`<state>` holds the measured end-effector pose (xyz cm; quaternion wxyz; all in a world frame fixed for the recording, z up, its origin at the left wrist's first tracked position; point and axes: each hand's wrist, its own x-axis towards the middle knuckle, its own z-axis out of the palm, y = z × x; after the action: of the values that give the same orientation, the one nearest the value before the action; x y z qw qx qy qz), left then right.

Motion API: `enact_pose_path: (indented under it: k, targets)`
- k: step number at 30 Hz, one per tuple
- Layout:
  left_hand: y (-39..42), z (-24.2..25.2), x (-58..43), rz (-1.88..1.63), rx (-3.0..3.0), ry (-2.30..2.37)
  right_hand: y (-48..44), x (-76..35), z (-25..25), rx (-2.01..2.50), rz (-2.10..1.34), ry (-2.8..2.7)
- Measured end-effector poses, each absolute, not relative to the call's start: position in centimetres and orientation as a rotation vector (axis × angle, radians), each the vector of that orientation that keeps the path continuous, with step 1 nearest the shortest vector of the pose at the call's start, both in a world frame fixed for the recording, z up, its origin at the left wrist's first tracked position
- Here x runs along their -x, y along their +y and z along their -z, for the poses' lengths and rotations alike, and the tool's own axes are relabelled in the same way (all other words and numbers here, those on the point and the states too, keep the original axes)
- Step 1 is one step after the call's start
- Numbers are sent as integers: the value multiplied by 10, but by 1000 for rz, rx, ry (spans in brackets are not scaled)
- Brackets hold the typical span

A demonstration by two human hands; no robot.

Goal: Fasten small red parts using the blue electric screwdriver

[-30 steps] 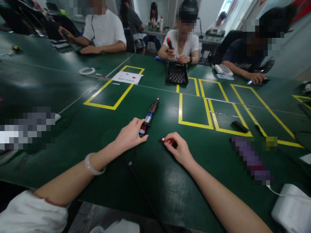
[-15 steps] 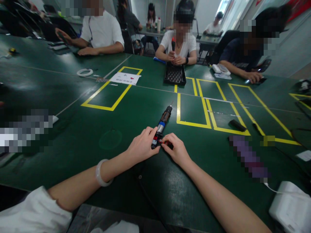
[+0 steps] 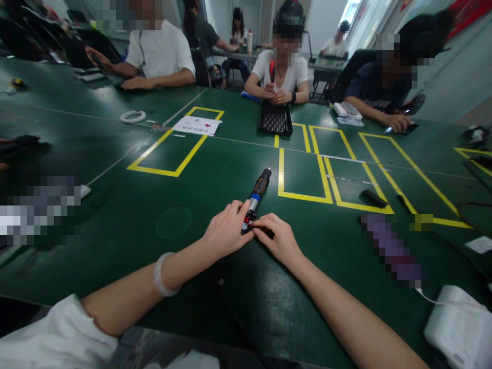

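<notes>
An electric screwdriver (image 3: 259, 190) lies on the green table with its bit pointing away from me; its inner parts show, including a silver and blue section. My left hand (image 3: 226, 228) is closed around its rear part, thumb and fingers on either side. At that rear end my right hand (image 3: 279, 237) has thumb and forefinger pinched close together beside a small red part (image 3: 250, 222). What sits between the right fingertips is mostly hidden. A dark cable (image 3: 238, 318) runs over the near table edge below the hands.
Yellow tape rectangles (image 3: 305, 196) mark the table. A black tray (image 3: 275, 128) stands before a person opposite, who holds a red and black tool. A black piece (image 3: 373, 198) and a white charger (image 3: 457, 328) are on the right; a white ring (image 3: 132, 117) is far left.
My right fingertips have shifted slightly toward the screwdriver's rear, and less of the red and black part shows between them. The left hand keeps its hold.
</notes>
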<state>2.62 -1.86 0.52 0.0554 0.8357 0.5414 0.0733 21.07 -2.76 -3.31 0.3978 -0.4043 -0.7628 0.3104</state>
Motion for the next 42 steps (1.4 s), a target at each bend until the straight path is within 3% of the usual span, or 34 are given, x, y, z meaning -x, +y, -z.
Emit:
enact_pose_path:
  k: [15, 34, 42]
  targets:
    - [2, -11, 2, -90, -2567, 1774, -27, -211, 30, 1025, -890, -1935]
    - [115, -11, 181, -6, -2190, 2259, -26, -211, 29, 1042, -875, -1990]
    - [106, -15, 171, -43, -2339, 2342, -25, -211, 28, 1038, -883, -1994]
